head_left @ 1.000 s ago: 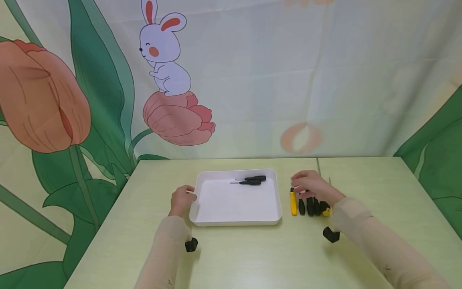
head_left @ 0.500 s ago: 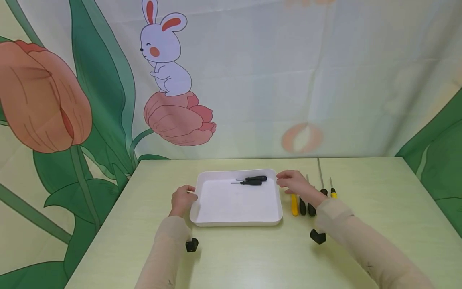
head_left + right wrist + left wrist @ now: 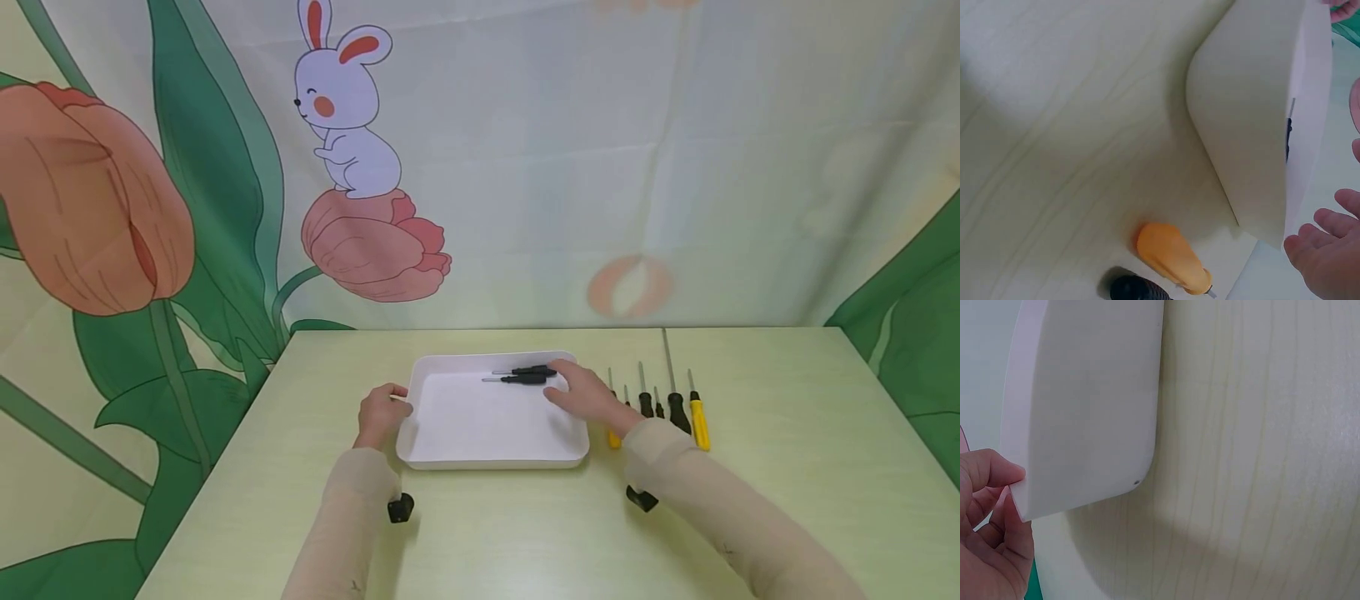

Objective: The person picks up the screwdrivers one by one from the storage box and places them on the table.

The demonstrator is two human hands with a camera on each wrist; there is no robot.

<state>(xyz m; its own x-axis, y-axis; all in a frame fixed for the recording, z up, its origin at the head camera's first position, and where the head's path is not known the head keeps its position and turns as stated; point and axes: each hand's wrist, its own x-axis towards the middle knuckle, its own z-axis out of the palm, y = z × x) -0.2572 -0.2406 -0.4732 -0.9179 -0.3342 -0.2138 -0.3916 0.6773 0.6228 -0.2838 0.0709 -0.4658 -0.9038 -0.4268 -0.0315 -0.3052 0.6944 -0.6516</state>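
A white tray (image 3: 491,433) lies on the table with two black screwdrivers, an upper screwdriver (image 3: 531,369) and a lower screwdriver (image 3: 525,379), near its back right corner. My left hand (image 3: 380,414) pinches the tray's left rim between thumb and fingers, which the left wrist view shows up close. Over the tray's right side hovers my right hand (image 3: 588,394), its fingers beside the handle ends of the two screwdrivers. In the right wrist view the right hand's fingers (image 3: 1332,228) are spread apart and nothing is seen in their grip.
Right of the tray, several screwdrivers lie in a row, among them a long black screwdriver (image 3: 677,408) and a yellow screwdriver (image 3: 700,421). My right forearm hides part of that row. A printed curtain (image 3: 517,167) hangs behind the table's back edge.
My right hand has moved left, from above the row of screwdrivers to over the tray's right side, uncovering more of the row. My left hand stays at the tray's left rim.
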